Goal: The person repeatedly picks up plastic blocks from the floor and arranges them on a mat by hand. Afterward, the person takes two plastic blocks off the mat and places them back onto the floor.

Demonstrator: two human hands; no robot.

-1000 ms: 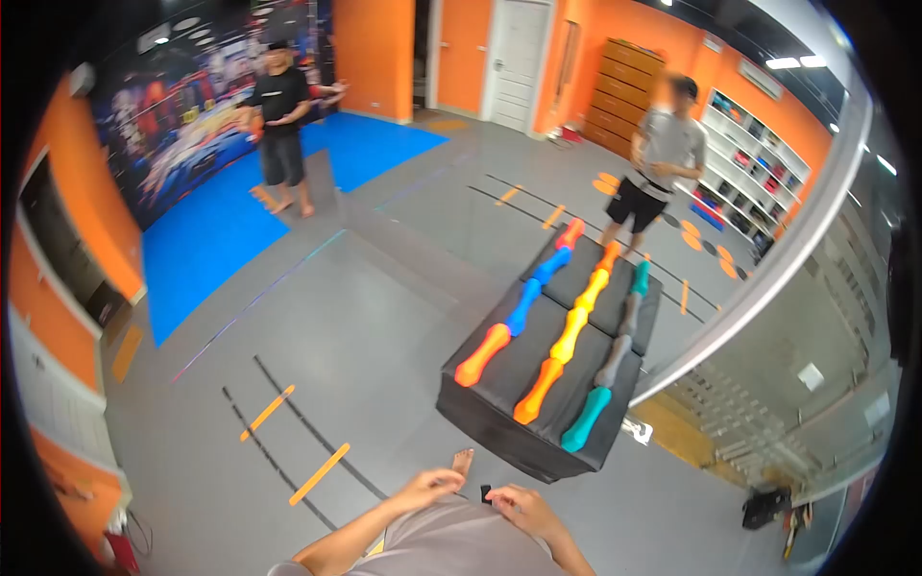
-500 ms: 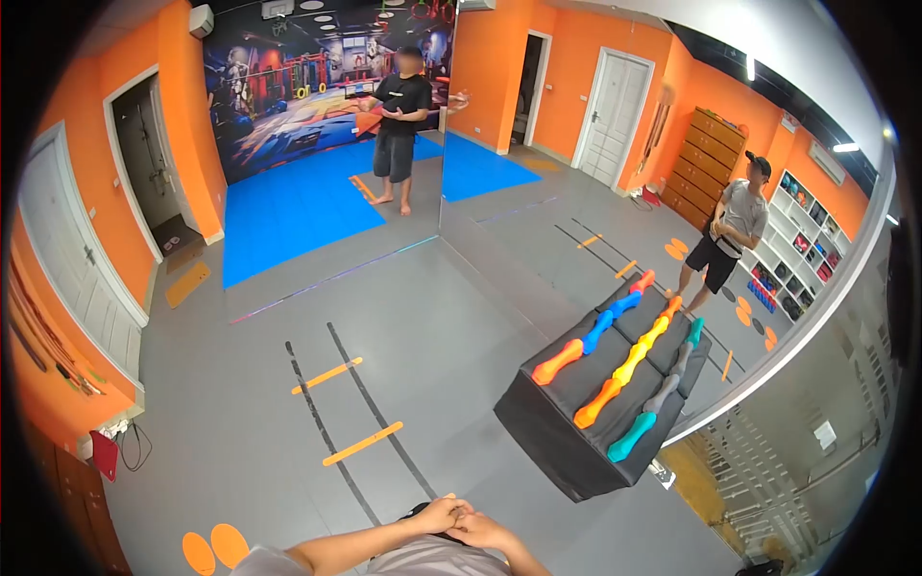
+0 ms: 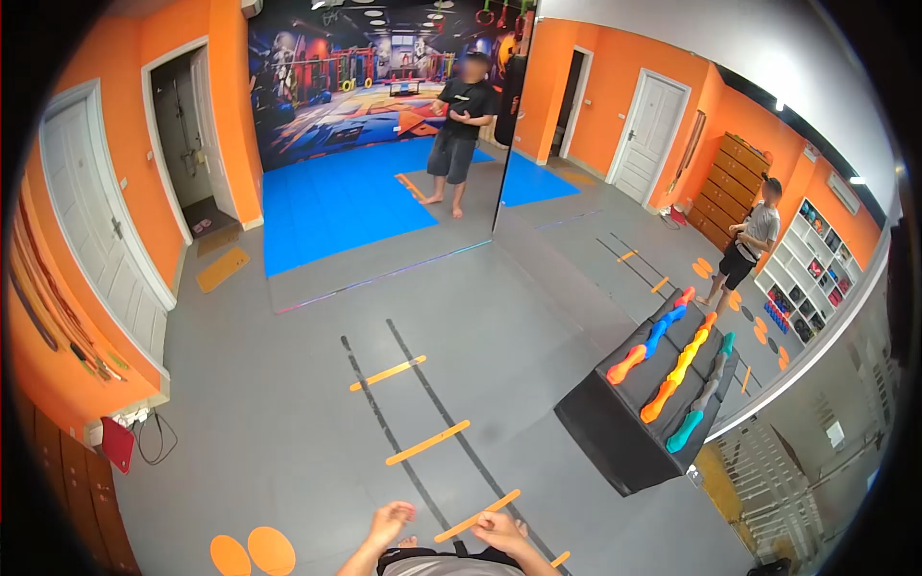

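My left hand [image 3: 392, 523] is raised in front of my waist, its fingers loosely bent and apart with nothing in them. To its right, my right hand [image 3: 501, 533] has its fingers curled in and shows no object. The two hands are separate, above the floor ladder. Behind my right hand in the view lies an orange strip [image 3: 451, 528] across the black floor lines [image 3: 384, 432]. Another orange rung [image 3: 428, 443] lies farther ahead. Below my hands, my grey shirt and dark shorts show at the bottom edge.
A black padded block [image 3: 615, 437] stands at right against a mirror, bearing rows of coloured bumpy beams [image 3: 663, 398]. Ahead, a person [image 3: 463, 125] in black stands beside a blue mat [image 3: 336, 211]. Orange discs [image 3: 272, 551] lie at lower left; a red object [image 3: 117, 444] and cables sit by the left wall.
My clasped hands have come apart, the left one to the left and the right one to the right. The view has turned left, and more orange rungs show near me.
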